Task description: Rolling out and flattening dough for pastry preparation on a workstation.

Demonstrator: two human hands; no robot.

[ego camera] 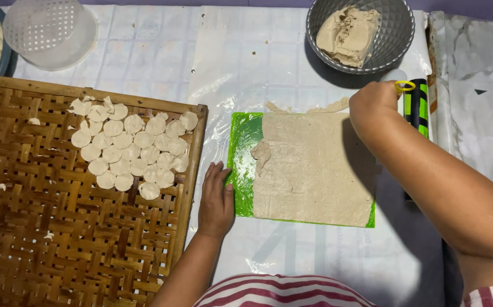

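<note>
Green mat (243,142) w/ dough sheet (315,170): left hand (215,199) flat at 9 o'clock edge, holding nothing; right hand (374,102) at 1 o'clock grips yellow ring cutter (404,86).

You have one view only, from the camera on your head, looking almost straight down on the table (315,267) from close above. Your striped shirt marks the near edge at the bottom of the frame; the far edge runs along the top, though its corners seem cut off.
</note>
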